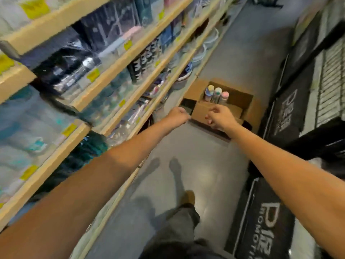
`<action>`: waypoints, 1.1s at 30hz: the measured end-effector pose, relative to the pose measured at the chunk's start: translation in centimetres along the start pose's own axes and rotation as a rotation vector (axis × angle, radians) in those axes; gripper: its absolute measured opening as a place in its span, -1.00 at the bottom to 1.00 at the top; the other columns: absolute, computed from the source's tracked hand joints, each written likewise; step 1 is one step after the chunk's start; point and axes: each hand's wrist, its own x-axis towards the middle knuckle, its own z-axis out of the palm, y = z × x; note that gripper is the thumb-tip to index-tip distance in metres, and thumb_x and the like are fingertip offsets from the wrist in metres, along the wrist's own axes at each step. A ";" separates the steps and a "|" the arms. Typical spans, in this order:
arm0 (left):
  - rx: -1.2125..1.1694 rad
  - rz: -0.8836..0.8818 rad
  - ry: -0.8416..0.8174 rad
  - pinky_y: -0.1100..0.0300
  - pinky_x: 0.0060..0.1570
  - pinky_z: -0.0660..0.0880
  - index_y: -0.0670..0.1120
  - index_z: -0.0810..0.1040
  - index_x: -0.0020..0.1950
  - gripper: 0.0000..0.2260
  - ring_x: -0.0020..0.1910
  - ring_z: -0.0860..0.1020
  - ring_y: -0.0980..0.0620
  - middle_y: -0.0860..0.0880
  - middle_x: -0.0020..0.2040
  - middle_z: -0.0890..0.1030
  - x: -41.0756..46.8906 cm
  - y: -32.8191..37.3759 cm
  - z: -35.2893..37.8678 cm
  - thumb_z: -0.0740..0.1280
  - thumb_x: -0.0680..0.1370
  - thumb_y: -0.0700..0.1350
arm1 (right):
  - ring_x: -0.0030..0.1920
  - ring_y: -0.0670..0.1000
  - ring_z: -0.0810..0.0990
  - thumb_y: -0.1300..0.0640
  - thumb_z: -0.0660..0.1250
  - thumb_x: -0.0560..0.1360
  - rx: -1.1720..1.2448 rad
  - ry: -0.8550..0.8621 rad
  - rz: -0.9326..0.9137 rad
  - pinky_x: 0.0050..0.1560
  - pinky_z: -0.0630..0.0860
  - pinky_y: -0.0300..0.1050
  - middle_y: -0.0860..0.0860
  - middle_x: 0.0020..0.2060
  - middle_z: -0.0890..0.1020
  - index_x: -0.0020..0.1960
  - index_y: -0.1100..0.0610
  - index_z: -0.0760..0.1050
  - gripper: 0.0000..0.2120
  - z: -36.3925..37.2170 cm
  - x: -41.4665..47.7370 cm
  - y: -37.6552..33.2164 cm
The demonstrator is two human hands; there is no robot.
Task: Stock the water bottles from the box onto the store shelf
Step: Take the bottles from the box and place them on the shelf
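Observation:
An open cardboard box (240,101) stands on the floor ahead, beside the shelf. Three water bottles (216,95) with pastel caps stand upright at its far left corner. Both my arms stretch forward toward the box. My left hand (177,116) is curled into a loose fist and holds nothing, just left of the box's near flap. My right hand (219,116) hovers above the near edge of the box with its fingers loosely bent and empty. The wooden store shelf (119,58) runs along my left.
The shelf tiers hold packaged goods with yellow price tags (92,74). Black display units (283,113) with white lettering line the right side of the narrow grey aisle (205,165). My leg and shoe (187,199) show below.

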 end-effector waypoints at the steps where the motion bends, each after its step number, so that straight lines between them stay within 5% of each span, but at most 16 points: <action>1: 0.026 0.000 -0.036 0.19 -0.34 0.25 0.01 0.34 -0.31 -0.76 -0.29 0.42 0.04 -0.09 -0.25 0.45 2.5 2.2 1.0 0.26 0.54 -0.18 | -0.25 0.02 0.54 0.28 0.17 0.55 0.004 0.033 0.032 -0.26 0.48 -0.09 0.09 -0.19 0.58 0.19 0.18 0.46 -0.76 -1.8 2.3 0.4; 3: 0.061 0.009 -0.136 0.18 -0.26 0.35 -0.07 0.45 -0.14 -0.92 -0.22 0.47 0.05 -0.09 -0.19 0.49 6.0 5.4 2.7 0.25 0.56 -0.16 | -0.24 0.01 0.55 0.25 0.17 0.57 0.039 0.089 0.118 -0.28 0.49 -0.14 0.10 -0.14 0.60 0.21 0.19 0.44 -0.77 -5.1 5.6 1.6; 6: 0.106 0.000 -0.224 0.08 0.14 0.44 -0.16 0.37 0.35 -0.63 0.17 0.52 -0.06 -0.13 0.11 0.53 10.7 9.3 5.2 0.27 0.56 -0.10 | -0.14 0.05 0.57 0.23 0.18 0.59 0.089 0.150 0.203 -0.17 0.56 -0.10 0.17 -0.02 0.61 0.23 0.20 0.43 -0.77 -9.5 8.7 3.0; 8: 0.115 0.020 -0.262 0.09 0.16 0.42 -0.14 0.41 0.29 -0.70 0.18 0.52 -0.06 -0.09 0.06 0.49 13.5 11.8 6.6 0.27 0.57 -0.11 | -0.07 0.07 0.58 0.22 0.19 0.59 0.101 0.174 0.225 -0.08 0.58 -0.07 0.17 0.03 0.60 0.25 0.20 0.43 -0.76 -12.0 10.6 3.8; 10: 0.164 0.049 -0.294 0.06 0.22 0.41 -0.05 0.47 -0.06 -0.98 0.19 0.53 -0.11 -0.09 0.02 0.48 16.5 14.3 8.1 0.27 0.56 -0.13 | -0.07 0.06 0.58 0.22 0.19 0.59 0.117 0.197 0.250 -0.09 0.56 -0.09 0.16 0.03 0.60 0.26 0.20 0.44 -0.74 -14.2 13.0 4.6; 11: 0.185 0.058 -0.304 0.03 0.26 0.40 -0.03 0.44 -0.13 -0.93 0.21 0.52 -0.12 -0.09 0.04 0.49 18.2 15.2 9.0 0.28 0.55 -0.13 | -0.09 0.06 0.57 0.22 0.19 0.59 0.126 0.204 0.255 -0.08 0.56 -0.05 0.17 0.02 0.60 0.26 0.20 0.44 -0.74 -15.1 14.4 5.1; 12: 0.195 0.066 -0.330 0.01 0.30 0.41 -0.04 0.47 -0.05 -0.98 0.22 0.52 -0.12 -0.10 0.10 0.51 20.0 16.6 9.9 0.29 0.55 -0.12 | -0.10 0.06 0.57 0.22 0.19 0.58 0.138 0.211 0.263 -0.06 0.57 -0.03 0.17 0.02 0.61 0.25 0.19 0.44 -0.74 -16.3 16.4 5.6; 13: 0.189 0.055 -0.331 -0.01 0.31 0.41 -0.10 0.48 0.13 -0.82 0.24 0.51 -0.11 -0.10 0.19 0.52 22.1 17.3 10.9 0.30 0.54 -0.12 | -0.10 0.06 0.56 0.22 0.20 0.58 0.148 0.215 0.266 -0.04 0.56 -0.03 0.18 0.03 0.61 0.25 0.19 0.44 -0.75 -17.1 18.0 6.1; 15: 0.207 0.044 -0.352 0.01 0.31 0.42 -0.15 0.37 0.34 -0.62 0.26 0.48 -0.07 -0.12 0.28 0.50 26.3 19.2 12.6 0.31 0.53 -0.13 | -0.10 0.04 0.57 0.23 0.21 0.57 0.152 0.218 0.273 -0.03 0.56 -0.06 0.17 0.04 0.60 0.24 0.18 0.44 -0.75 -18.9 22.1 6.9; 20: 0.254 0.042 -0.337 0.08 0.20 0.42 -0.20 0.40 0.30 -0.66 0.13 0.49 -0.04 -0.12 0.13 0.50 36.4 23.9 15.4 0.29 0.54 -0.19 | -0.24 -0.02 0.53 0.26 0.21 0.55 0.146 0.201 0.303 -0.14 0.52 -0.13 0.19 0.02 0.61 0.23 0.22 0.43 -0.74 -23.1 33.0 8.4; 23: 0.257 -0.023 -0.333 0.11 0.05 0.41 -0.06 0.45 -0.10 -0.92 0.00 0.46 -0.04 -0.13 -0.01 0.47 42.5 26.8 16.4 0.27 0.54 -0.24 | -0.15 0.02 0.57 0.24 0.21 0.56 0.161 0.162 0.357 0.00 0.55 -0.03 0.16 -0.01 0.60 0.29 0.21 0.41 -0.69 -25.1 39.4 9.1; 28: 0.190 -0.126 -0.247 0.30 -0.26 0.32 0.00 0.28 -0.33 -0.70 -0.29 0.39 0.08 0.00 -0.31 0.38 53.7 28.6 18.8 0.26 0.53 -0.27 | 0.03 0.10 0.60 0.21 0.23 0.57 0.142 0.114 0.418 0.15 0.56 0.05 0.14 0.09 0.57 0.35 0.16 0.38 -0.65 -26.6 50.2 11.0; 31: 0.107 -0.220 -0.250 0.44 -0.42 0.29 -0.11 0.41 -0.08 -0.92 -0.33 0.37 0.15 0.02 -0.26 0.44 58.6 27.4 20.4 0.30 0.54 -0.24 | -0.02 0.10 0.58 0.21 0.23 0.56 0.151 0.083 0.463 0.03 0.56 -0.02 0.12 0.05 0.55 0.34 0.16 0.35 -0.65 -26.1 54.8 13.5; 33: 0.056 -0.308 -0.268 0.35 -0.18 0.41 -0.11 0.41 0.25 -0.72 -0.08 0.52 0.01 -0.08 0.06 0.56 62.3 25.3 22.2 0.32 0.55 -0.19 | -0.04 0.06 0.56 0.23 0.22 0.57 0.202 0.056 0.517 -0.07 0.52 -0.11 0.09 0.00 0.53 0.32 0.16 0.35 -0.68 -25.0 57.5 16.0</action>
